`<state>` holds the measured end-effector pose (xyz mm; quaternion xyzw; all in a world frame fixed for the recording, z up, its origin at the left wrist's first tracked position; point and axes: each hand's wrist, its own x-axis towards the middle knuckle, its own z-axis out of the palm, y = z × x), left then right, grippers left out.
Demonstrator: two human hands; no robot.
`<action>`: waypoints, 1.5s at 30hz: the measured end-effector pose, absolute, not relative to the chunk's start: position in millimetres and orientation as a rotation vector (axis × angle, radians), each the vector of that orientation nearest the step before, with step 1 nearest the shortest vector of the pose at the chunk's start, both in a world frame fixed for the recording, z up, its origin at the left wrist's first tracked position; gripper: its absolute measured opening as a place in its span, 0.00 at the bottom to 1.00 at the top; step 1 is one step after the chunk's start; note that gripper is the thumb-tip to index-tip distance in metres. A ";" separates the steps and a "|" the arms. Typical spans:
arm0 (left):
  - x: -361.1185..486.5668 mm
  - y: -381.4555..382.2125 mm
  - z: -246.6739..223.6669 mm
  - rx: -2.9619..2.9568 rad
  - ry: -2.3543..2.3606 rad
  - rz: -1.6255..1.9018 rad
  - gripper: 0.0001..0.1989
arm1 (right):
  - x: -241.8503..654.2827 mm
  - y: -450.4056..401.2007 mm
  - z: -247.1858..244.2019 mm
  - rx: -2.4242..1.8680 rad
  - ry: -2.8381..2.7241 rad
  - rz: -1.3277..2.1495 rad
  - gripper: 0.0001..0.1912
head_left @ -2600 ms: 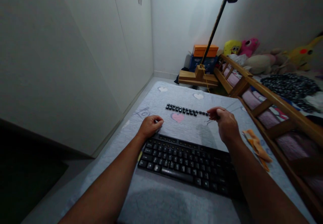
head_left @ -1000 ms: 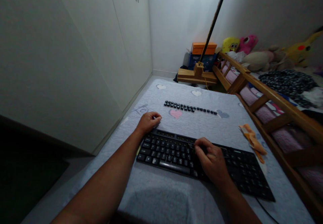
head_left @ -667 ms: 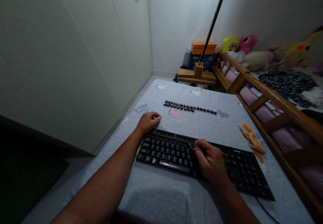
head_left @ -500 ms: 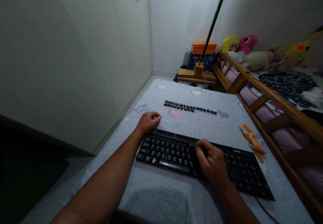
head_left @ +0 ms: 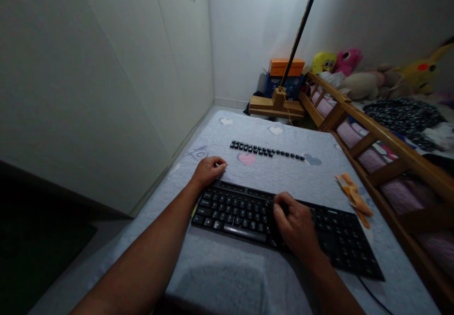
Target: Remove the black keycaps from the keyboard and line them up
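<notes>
A black keyboard [head_left: 244, 230] lies at a slant across the bed-like surface, with keys gone from part of its upper rows. Over its middle, my right hand [head_left: 296, 220] is closed in a pinch, fingertips low at the upper key rows. What it grips is mostly hidden; it appears to be a thin wire tool. My left hand [head_left: 209, 170] rests at the keyboard's upper left corner, fingers curled toward the thumb, with nothing visible in them. Beyond the keyboard, loose black keycaps [head_left: 251, 149] lie in two neat rows, the far one longer.
An orange cloth item [head_left: 353, 196] lies right of the keyboard. The keyboard's cable [head_left: 372, 296] trails off the near right. Wardrobe doors [head_left: 142, 69] flank the left; a wooden bed rail [head_left: 383, 140] runs along the right. A wooden stand [head_left: 278, 102] with a pole is behind.
My right hand has shifted slightly up and to the left over the keyboard, still pinched. The thin wire that showed at that hand is now hardly visible. My left hand stays put.
</notes>
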<state>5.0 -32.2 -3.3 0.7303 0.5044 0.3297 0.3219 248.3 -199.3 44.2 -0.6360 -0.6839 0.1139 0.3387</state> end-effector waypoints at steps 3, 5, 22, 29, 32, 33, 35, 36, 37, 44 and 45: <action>5.0 -32.8 -2.2 1.927 1.330 0.864 0.15 | 248.3 -197.0 44.3 -1.683 -1.765 0.335 0.07; 4.9 -32.7 -1.8 1.933 1.328 0.865 0.16 | 249.3 -195.8 45.3 -1.689 -1.774 0.369 0.07; 2.9 -30.0 -6.9 1.950 1.298 0.840 0.15 | 263.2 -192.3 42.4 -1.647 -1.910 0.486 0.03; 3.7 -31.6 -4.5 1.952 1.322 0.831 0.15 | 262.7 -189.7 41.3 -1.683 -1.882 0.510 0.03; 4.4 -32.8 -2.0 1.957 1.315 0.827 0.15 | 262.0 -189.4 41.8 -1.665 -1.899 0.467 0.02; 4.6 -33.2 -1.3 1.956 1.315 0.828 0.15 | 261.8 -189.3 42.4 -1.660 -1.907 0.464 0.02; 4.8 -33.7 -0.3 1.955 1.320 0.827 0.15 | 261.3 -188.7 44.1 -1.668 -1.913 0.477 0.03; 4.8 -33.7 0.0 1.955 1.320 0.827 0.15 | 261.0 -188.2 45.1 -1.678 -1.910 0.489 0.03; 4.8 -33.7 0.1 1.956 1.319 0.828 0.15 | 260.9 -187.5 46.1 -1.687 -1.905 0.501 0.03; 4.3 -33.5 -0.5 1.950 1.311 0.831 0.16 | 263.8 -178.9 53.6 -1.723 -1.882 0.592 0.03; 4.3 -33.7 -0.3 1.951 1.313 0.832 0.15 | 264.8 -177.5 54.4 -1.730 -1.874 0.620 0.03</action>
